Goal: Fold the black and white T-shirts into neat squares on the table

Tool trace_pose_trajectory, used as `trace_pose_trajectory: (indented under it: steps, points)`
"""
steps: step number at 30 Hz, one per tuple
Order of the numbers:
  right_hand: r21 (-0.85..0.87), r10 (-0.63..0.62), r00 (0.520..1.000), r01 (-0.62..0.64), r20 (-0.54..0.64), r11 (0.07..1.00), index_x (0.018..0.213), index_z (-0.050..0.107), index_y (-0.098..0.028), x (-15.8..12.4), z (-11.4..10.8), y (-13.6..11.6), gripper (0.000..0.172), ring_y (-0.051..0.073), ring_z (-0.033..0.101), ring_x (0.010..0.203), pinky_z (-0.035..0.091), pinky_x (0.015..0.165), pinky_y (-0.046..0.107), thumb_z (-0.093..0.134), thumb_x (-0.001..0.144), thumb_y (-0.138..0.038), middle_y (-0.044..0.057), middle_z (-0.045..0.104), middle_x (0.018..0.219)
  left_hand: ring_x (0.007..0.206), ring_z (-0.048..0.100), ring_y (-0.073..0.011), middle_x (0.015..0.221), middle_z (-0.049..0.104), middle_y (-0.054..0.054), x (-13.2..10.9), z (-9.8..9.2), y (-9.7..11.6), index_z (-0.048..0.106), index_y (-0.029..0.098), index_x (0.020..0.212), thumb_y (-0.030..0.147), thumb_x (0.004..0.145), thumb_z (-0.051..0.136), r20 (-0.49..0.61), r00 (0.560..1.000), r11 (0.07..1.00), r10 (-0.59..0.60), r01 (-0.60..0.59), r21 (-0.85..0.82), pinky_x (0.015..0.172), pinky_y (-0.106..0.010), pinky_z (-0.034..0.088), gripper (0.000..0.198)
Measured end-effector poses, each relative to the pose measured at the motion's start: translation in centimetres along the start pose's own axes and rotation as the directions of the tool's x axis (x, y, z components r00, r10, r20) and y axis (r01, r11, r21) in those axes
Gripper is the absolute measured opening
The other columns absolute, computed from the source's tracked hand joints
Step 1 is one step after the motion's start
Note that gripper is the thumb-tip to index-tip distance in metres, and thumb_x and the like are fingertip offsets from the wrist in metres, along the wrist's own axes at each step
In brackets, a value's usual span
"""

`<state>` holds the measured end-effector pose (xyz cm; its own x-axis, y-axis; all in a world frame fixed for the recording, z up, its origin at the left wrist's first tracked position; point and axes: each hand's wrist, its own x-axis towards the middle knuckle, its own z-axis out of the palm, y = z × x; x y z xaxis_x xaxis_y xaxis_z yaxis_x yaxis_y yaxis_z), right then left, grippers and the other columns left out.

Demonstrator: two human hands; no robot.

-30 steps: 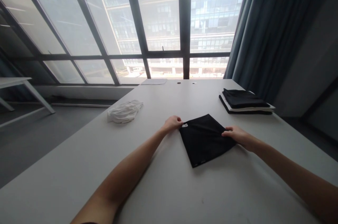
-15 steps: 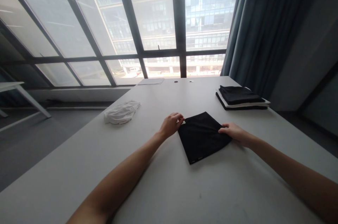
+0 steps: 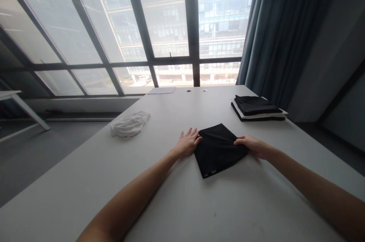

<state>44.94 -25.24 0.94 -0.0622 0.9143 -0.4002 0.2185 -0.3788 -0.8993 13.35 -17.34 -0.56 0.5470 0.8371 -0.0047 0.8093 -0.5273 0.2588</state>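
A folded black garment (image 3: 219,152), perhaps a T-shirt, lies turned cornerwise on the white table (image 3: 176,196). My left hand (image 3: 188,142) rests at its left corner with fingers spread, the thumb side over the cloth. The garment's right corner is pinched in my right hand (image 3: 251,146), thumb on top and the other fingers underneath. Small pale marks show along the garment's near edge. The white print near its left corner is mostly hidden under my left hand.
At the right, a stack of folded black and white garments (image 3: 258,108) sits near the table edge. A crumpled white cloth (image 3: 130,124) lies at the left. A flat sheet (image 3: 162,90) is at the far edge, below the windows. A blue curtain (image 3: 273,36) hangs behind the stack.
My left hand has gone from pinching the garment's left corner to lying there with its fingers spread. My right hand keeps its hold. The view has shifted slightly.
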Motion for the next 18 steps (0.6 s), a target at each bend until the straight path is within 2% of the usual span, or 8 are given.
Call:
trace_pose_trajectory:
  steps: [4, 7, 9, 12, 14, 16, 18]
  points:
    - [0.152, -0.033, 0.996, 0.019, 0.085, 0.988, 0.083, 0.065, -0.019, -0.4, 0.2, -0.2, 0.017, 0.016, 0.065, 0.068, 0.052, 0.06, 0.022, 0.074, 0.071, -0.027, 0.001, 0.07, 0.075, 0.155, 0.005, -0.0347, 0.167, 0.014, -0.011, 0.4, 0.3, 0.3, 0.033, 0.02, 0.157, 0.062, 0.102, 0.013, 0.008, 0.99, 0.99, -0.138, 0.138, -0.011, 0.115, -0.073, 0.005, 0.071]
    - [0.224, -0.026, 0.996, 0.007, 0.083, 0.975, 0.084, 0.064, -0.019, -0.6, 0.4, -0.3, 0.018, 0.014, 0.063, 0.064, 0.05, 0.055, 0.021, 0.074, 0.071, -0.022, -0.001, 0.068, 0.073, 0.155, 0.006, -0.033, 0.167, 0.016, -0.015, 0.9, 0.4, -0.2, 0.031, 0.015, 0.157, 0.062, 0.102, 0.015, -0.011, 0.969, 0.966, -0.247, 0.245, -0.083, 0.119, -0.067, 0.006, 0.074]
    - [0.273, -0.011, 0.997, -0.01, 0.072, 0.962, 0.081, 0.061, -0.02, -0.9, 0.5, -0.5, 0.016, 0.012, 0.06, 0.059, 0.047, 0.049, 0.019, 0.074, 0.072, -0.02, -0.003, 0.065, 0.068, 0.155, 0.01, -0.0318, 0.165, 0.02, -0.017, 1.3, 0.2, -0.8, 0.03, 0.011, 0.157, 0.056, 0.103, 0.02, -0.068, 0.948, 0.942, -0.309, 0.296, -0.16, 0.121, -0.06, 0.011, 0.07]
    - [0.354, -0.002, 0.998, -0.023, 0.07, 0.935, 0.078, 0.058, -0.02, -1.4, 0.9, -1.1, 0.015, 0.01, 0.056, 0.054, 0.045, 0.046, 0.019, 0.071, 0.074, -0.016, -0.005, 0.061, 0.063, 0.153, 0.022, -0.0297, 0.161, 0.033, -0.02, 1.5, -0.9, -1.6, 0.038, 0.009, 0.152, 0.041, 0.103, 0.033, -0.213, 0.918, 0.922, -0.334, 0.272, -0.277, 0.123, -0.05, 0.019, 0.059]
    - [0.397, -0.002, 0.997, -0.028, 0.076, 0.917, 0.079, 0.058, -0.02, -1.9, 1.1, -1.8, 0.013, 0.011, 0.057, 0.054, 0.047, 0.048, 0.019, 0.069, 0.076, -0.013, -0.004, 0.062, 0.064, 0.146, 0.037, -0.0284, 0.154, 0.044, -0.021, 1.2, -2.0, -1.5, 0.045, 0.007, 0.147, 0.029, 0.098, 0.043, -0.263, 0.9, 0.892, -0.348, 0.231, -0.389, 0.121, -0.043, 0.026, 0.054]
    - [0.441, -0.026, 0.995, -0.018, 0.093, 0.897, 0.08, 0.059, -0.02, -2.2, 1.3, -2.7, 0.011, 0.011, 0.059, 0.056, 0.05, 0.051, 0.02, 0.066, 0.078, -0.012, -0.003, 0.065, 0.066, 0.134, 0.052, -0.0287, 0.143, 0.054, -0.021, 0.0, -3.1, -0.7, 0.05, 0.009, 0.141, 0.024, 0.093, 0.05, -0.22, 0.896, 0.802, -0.385, 0.207, -0.56, 0.114, -0.041, 0.038, 0.05]
    - [0.482, -0.064, 0.993, 0.006, 0.104, 0.876, 0.082, 0.061, -0.019, -2.4, 1.4, -3.5, 0.009, 0.012, 0.062, 0.058, 0.052, 0.054, 0.022, 0.064, 0.079, -0.012, -0.002, 0.067, 0.068, 0.12, 0.062, -0.0286, 0.133, 0.061, -0.019, -2.1, -4.1, 0.6, 0.054, 0.012, 0.133, 0.027, 0.09, 0.057, -0.073, 0.912, 0.62, -0.403, 0.213, -0.755, 0.103, -0.042, 0.049, 0.046]
